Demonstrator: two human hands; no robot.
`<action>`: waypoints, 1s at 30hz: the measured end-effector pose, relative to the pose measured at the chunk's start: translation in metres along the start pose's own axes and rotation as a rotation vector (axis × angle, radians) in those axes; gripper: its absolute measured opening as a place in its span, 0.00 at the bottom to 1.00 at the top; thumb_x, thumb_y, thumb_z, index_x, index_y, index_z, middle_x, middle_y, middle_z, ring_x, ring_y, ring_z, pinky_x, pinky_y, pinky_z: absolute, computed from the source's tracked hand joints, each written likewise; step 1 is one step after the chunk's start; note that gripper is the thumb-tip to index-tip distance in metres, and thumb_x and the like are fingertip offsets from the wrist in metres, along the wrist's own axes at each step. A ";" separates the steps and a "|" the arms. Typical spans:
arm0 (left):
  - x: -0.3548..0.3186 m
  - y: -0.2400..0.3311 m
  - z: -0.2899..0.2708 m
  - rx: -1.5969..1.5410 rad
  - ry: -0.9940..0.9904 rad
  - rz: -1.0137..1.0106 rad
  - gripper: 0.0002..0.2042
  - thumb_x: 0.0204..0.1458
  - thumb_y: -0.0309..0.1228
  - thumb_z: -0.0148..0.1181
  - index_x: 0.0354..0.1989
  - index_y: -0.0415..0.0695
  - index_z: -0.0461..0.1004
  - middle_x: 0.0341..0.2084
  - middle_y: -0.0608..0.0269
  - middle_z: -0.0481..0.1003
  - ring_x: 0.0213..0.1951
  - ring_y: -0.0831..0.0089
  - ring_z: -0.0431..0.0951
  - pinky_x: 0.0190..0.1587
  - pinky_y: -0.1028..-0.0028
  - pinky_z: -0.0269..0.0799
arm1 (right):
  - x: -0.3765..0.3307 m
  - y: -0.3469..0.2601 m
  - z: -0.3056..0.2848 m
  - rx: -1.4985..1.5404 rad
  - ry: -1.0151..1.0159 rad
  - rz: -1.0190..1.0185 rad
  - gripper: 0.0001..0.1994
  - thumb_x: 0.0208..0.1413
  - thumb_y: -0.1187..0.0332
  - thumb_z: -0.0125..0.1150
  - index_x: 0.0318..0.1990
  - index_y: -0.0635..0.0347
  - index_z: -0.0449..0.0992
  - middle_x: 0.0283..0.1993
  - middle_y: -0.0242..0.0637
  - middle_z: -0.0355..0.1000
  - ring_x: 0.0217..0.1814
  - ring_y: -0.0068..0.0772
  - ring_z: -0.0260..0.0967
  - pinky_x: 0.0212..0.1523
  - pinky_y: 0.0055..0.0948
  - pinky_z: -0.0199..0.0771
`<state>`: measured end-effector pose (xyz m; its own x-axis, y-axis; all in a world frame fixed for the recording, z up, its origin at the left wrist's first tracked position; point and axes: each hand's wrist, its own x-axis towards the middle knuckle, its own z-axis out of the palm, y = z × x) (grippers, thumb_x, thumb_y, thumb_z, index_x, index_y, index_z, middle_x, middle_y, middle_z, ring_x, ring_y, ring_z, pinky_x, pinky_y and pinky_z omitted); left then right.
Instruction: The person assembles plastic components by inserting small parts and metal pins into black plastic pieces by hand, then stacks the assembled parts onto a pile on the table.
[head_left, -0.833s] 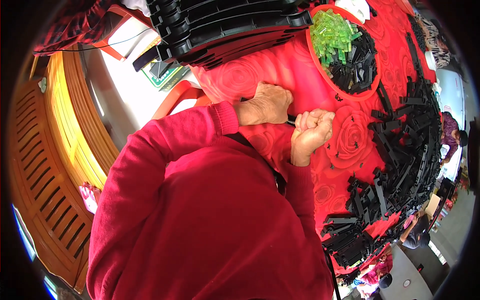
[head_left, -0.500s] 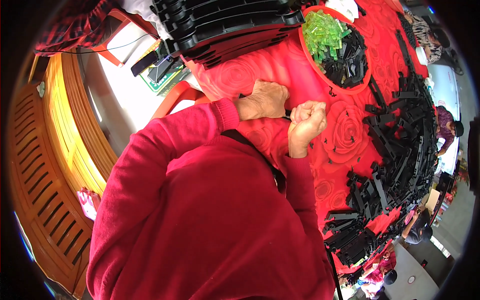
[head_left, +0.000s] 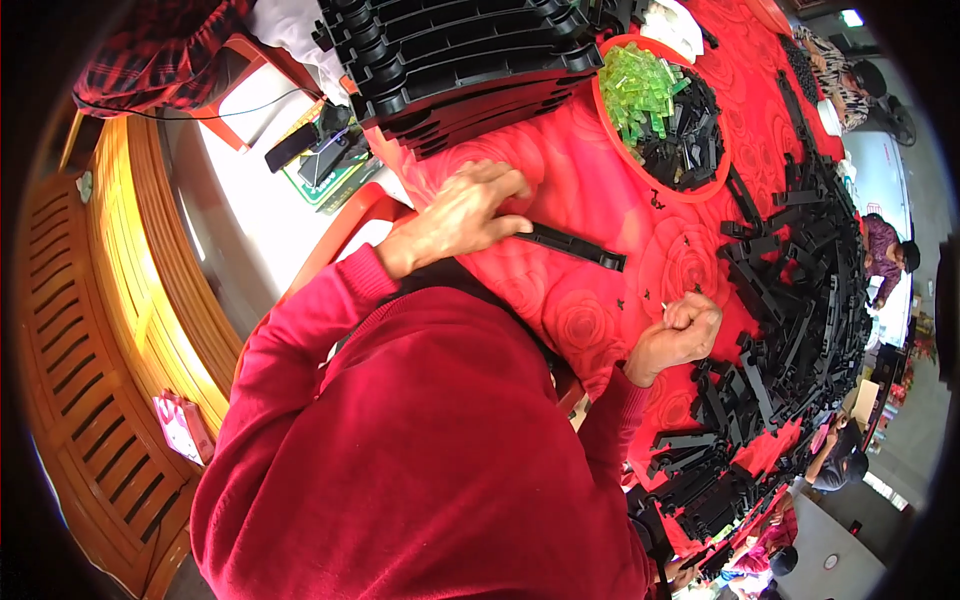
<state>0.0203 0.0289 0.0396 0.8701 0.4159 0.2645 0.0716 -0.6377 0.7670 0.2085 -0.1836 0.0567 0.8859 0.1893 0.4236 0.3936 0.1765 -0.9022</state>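
Observation:
My left hand (head_left: 465, 212) grips one end of a long, narrow black plastic part (head_left: 575, 246) between thumb and fingers. The other end of the part points right over the red rose-patterned tablecloth (head_left: 585, 325). Farther right and nearer to me, my right hand (head_left: 683, 335) is closed with its fingers curled in. A tiny pale tip shows at its thumb and finger; I cannot tell whether it is a small piece or a nail. Small black bits lie scattered on the cloth between the two hands.
Beyond my left hand stands a stack of black plastic frames (head_left: 470, 70). An orange-rimmed basin (head_left: 722, 172) holds green translucent pieces (head_left: 640, 90) and small black pieces (head_left: 685, 140). A large heap of black parts (head_left: 800, 290) covers the right side. Other people sit farther off.
My hands were close together as fists and are now apart. The right one moved right and toward me, the left one back left, and the black part between them came into view.

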 end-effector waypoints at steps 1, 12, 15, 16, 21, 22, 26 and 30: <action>-0.011 -0.004 -0.002 0.102 0.042 0.032 0.16 0.42 0.38 0.63 0.35 0.41 0.69 0.33 0.54 0.71 0.39 0.54 0.71 0.41 0.61 0.65 | 0.000 0.006 -0.009 0.002 -0.002 0.005 0.18 0.59 0.60 0.44 0.23 0.64 0.68 0.14 0.23 0.46 0.14 0.15 0.41 0.16 0.19 0.43; -0.019 0.003 0.024 0.331 0.097 0.244 0.15 0.37 0.35 0.66 0.34 0.43 0.73 0.42 0.59 0.66 0.49 0.60 0.65 0.50 0.56 0.59 | -0.017 0.076 -0.021 -0.635 -0.105 -0.245 0.11 0.56 0.70 0.51 0.22 0.64 0.67 0.14 0.35 0.57 0.15 0.27 0.56 0.18 0.31 0.56; -0.017 -0.002 0.037 0.320 0.039 0.221 0.15 0.36 0.35 0.66 0.35 0.44 0.75 0.43 0.59 0.66 0.53 0.60 0.63 0.56 0.49 0.55 | -0.016 0.081 -0.020 -0.826 -0.286 -0.217 0.11 0.52 0.70 0.56 0.21 0.61 0.66 0.15 0.41 0.61 0.15 0.41 0.59 0.17 0.37 0.57; -0.016 -0.002 0.039 0.324 0.035 0.225 0.15 0.36 0.35 0.66 0.35 0.44 0.75 0.43 0.59 0.66 0.53 0.60 0.63 0.56 0.49 0.55 | -0.015 0.082 -0.020 -0.824 -0.281 -0.214 0.11 0.52 0.70 0.56 0.21 0.61 0.66 0.15 0.41 0.61 0.15 0.41 0.59 0.17 0.37 0.57; -0.016 -0.009 0.048 0.347 0.043 0.237 0.13 0.38 0.33 0.66 0.35 0.46 0.76 0.42 0.60 0.66 0.52 0.60 0.64 0.57 0.50 0.56 | -0.013 0.080 -0.016 -0.864 -0.315 -0.250 0.11 0.51 0.70 0.57 0.20 0.60 0.65 0.15 0.40 0.61 0.14 0.40 0.59 0.17 0.37 0.57; -0.017 -0.010 0.048 0.348 0.043 0.236 0.13 0.38 0.33 0.66 0.35 0.46 0.76 0.42 0.60 0.66 0.52 0.60 0.64 0.57 0.50 0.56 | -0.013 0.080 -0.016 -0.864 -0.316 -0.249 0.11 0.51 0.70 0.57 0.20 0.60 0.65 0.15 0.40 0.61 0.14 0.40 0.59 0.17 0.37 0.57; -0.016 -0.004 0.047 0.350 0.038 0.227 0.12 0.39 0.33 0.65 0.35 0.48 0.76 0.41 0.60 0.67 0.51 0.61 0.65 0.57 0.51 0.56 | -0.013 0.080 -0.018 -0.888 -0.323 -0.241 0.11 0.51 0.70 0.58 0.20 0.60 0.65 0.15 0.40 0.62 0.15 0.40 0.60 0.18 0.37 0.58; -0.016 -0.006 0.048 0.411 0.018 0.293 0.10 0.41 0.35 0.60 0.35 0.51 0.77 0.36 0.63 0.69 0.46 0.64 0.67 0.51 0.59 0.59 | -0.014 0.080 -0.017 -0.890 -0.325 -0.237 0.11 0.50 0.70 0.58 0.20 0.60 0.65 0.15 0.40 0.63 0.15 0.40 0.61 0.18 0.38 0.58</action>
<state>0.0298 -0.0049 0.0028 0.8741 0.1903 0.4470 0.0151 -0.9303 0.3666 0.2321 -0.1888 -0.0224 0.7014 0.5235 0.4838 0.7127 -0.5243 -0.4659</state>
